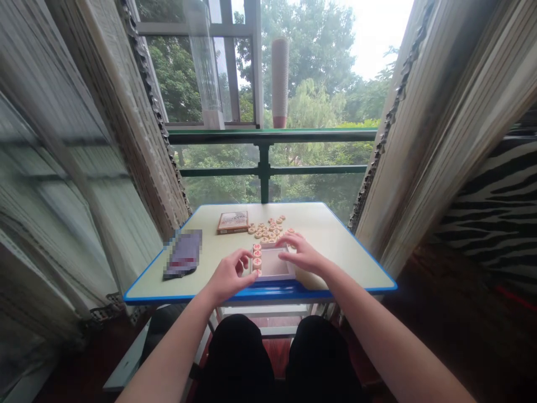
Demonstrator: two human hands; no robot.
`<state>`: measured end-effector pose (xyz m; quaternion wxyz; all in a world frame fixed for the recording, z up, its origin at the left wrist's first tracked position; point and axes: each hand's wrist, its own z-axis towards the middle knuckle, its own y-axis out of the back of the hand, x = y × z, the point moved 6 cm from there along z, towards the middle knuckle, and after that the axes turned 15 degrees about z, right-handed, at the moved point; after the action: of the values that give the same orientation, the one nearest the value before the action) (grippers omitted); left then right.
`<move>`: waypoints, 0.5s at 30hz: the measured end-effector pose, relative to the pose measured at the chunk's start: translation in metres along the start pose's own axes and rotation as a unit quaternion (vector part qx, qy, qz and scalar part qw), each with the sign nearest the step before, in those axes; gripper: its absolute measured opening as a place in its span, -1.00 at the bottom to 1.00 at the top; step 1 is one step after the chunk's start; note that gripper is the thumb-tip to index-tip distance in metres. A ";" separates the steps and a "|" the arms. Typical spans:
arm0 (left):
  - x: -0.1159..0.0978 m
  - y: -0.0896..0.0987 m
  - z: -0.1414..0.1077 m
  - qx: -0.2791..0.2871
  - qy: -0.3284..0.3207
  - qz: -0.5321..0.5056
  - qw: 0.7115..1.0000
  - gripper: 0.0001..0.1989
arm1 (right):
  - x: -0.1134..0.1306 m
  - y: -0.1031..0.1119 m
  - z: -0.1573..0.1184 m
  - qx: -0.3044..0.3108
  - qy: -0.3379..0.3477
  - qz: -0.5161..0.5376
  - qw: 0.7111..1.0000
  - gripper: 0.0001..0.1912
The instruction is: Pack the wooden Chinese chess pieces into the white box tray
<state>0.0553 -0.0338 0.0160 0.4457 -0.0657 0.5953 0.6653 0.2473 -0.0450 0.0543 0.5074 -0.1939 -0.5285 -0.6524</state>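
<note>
A shallow white box (274,264) lies near the table's front edge. Along its left side runs a column of round xiangqi pieces (257,261) with red characters. My left hand (230,273) is at the box's left edge, thumb and fingers apart, fingertips close to the column; whether they touch it I cannot tell. Over the box's right back corner reaches my right hand (301,254), fingers spread and nothing visible in them. Just behind the box is a scattered group of loose xiangqi pieces (265,230), partly covered by the right fingers.
A printed box lid (233,221) rests at the back left of the pale, blue-edged table (335,252). On the left side lies a dark, blurred-out item (183,253). Beyond the table are a green railing (264,168) and a window; curtains (403,140) hang on both sides.
</note>
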 end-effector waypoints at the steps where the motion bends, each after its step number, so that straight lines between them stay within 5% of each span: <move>1: 0.003 0.002 0.003 -0.016 0.017 -0.025 0.999 -0.63 | -0.003 0.011 0.006 -0.022 -0.017 -0.003 1.000 -0.83; 7: -0.005 0.018 0.044 -0.059 0.030 -0.093 0.993 -0.74 | -0.010 0.061 0.043 -0.117 -0.027 0.002 0.993 -0.81; 15: -0.033 0.019 0.111 -0.027 0.021 -0.126 0.991 -0.73 | -0.014 0.060 0.067 -0.100 0.002 -0.060 0.993 -0.84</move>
<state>0.1118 0.0457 0.0819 0.5116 -0.1662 0.5734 0.6179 0.2866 0.0251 0.0973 0.4462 -0.2107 -0.4701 -0.7318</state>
